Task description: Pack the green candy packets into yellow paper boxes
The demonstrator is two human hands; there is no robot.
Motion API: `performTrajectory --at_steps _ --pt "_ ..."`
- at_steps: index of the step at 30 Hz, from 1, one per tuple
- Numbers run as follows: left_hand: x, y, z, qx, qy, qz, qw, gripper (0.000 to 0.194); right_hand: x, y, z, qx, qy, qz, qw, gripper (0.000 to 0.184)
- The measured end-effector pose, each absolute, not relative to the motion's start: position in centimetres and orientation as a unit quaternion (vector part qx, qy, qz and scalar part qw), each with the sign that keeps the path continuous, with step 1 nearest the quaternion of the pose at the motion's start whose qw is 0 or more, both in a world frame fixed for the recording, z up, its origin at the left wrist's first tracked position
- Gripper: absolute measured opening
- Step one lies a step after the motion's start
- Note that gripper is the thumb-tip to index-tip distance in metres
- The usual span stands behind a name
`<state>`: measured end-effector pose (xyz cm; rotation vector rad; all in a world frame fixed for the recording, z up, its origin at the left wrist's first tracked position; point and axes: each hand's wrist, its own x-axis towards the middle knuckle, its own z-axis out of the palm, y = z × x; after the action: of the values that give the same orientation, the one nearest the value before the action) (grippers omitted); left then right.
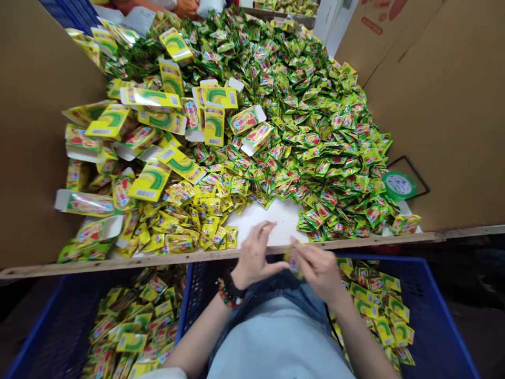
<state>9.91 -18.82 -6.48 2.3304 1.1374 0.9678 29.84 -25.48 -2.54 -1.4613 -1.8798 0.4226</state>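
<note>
Pinching a small foil sachet (294,263), blurred by motion, between thumb and fingers of the right hand (317,268), just above the wooden edge strip (118,260) at lower center. Holding the left hand (254,258) half open close beside it, fingers loosely curled, gripping nothing. Spreading across the white tabletop (268,221): a vast heap of green foil sachets (300,116) at upper center and right, flattened yellow cartons (150,181) at left. Sitting below the edge at lower left and lower right: blue plastic crates (434,310) piled with yellow packets (134,326). Rising at both sides: cardboard panels (43,131).
</note>
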Motion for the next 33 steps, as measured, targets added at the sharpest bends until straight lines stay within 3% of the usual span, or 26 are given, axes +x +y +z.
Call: performTrajectory --at_steps 3,5,10,13,17,20,23,27,33 --pt "5.7 -15.8 -4.1 0.76 0.583 0.279 0.059 0.049 35.5 -27.9 -2.2 -0.713 -0.674 0.035 0.188 0.023" --pt "3.5 -13.7 -3.2 0.723 0.657 0.214 0.01 0.043 37.7 -28.2 -2.8 -0.732 -0.667 -0.009 0.139 0.022" --pt "1.6 -11.4 -2.8 0.699 0.695 0.166 -0.015 0.05 35.2 -23.6 -5.2 -0.679 -0.699 0.008 0.225 0.037" --pt "1.2 -11.4 -2.5 0.701 0.699 0.136 -0.036 0.049 33.3 -20.4 -6.3 -0.68 -0.703 -0.017 0.207 0.042" --pt "0.2 -11.2 -1.9 0.709 0.696 0.109 -0.022 0.032 33.6 -19.0 -7.0 -0.685 -0.689 -0.024 0.234 0.032" --pt "0.4 -11.2 -1.4 0.731 0.657 0.179 0.038 0.021 33.3 -19.2 -5.8 -0.664 -0.655 0.021 0.36 0.025" --pt "2.8 -11.9 -1.3 0.76 0.558 0.253 0.217 0.02 30.9 -19.3 -3.1 -0.58 -0.697 0.134 0.4 0.02" --pt "7.0 -13.6 -1.2 0.763 0.421 0.253 0.42 0.039 27.6 -18.5 -0.3 -0.477 -0.769 0.261 0.337 0.021" --pt "8.4 -14.7 -0.5 0.754 0.342 0.234 0.51 0.072 27.1 -17.9 -1.1 -0.483 -0.713 0.312 0.401 0.021"
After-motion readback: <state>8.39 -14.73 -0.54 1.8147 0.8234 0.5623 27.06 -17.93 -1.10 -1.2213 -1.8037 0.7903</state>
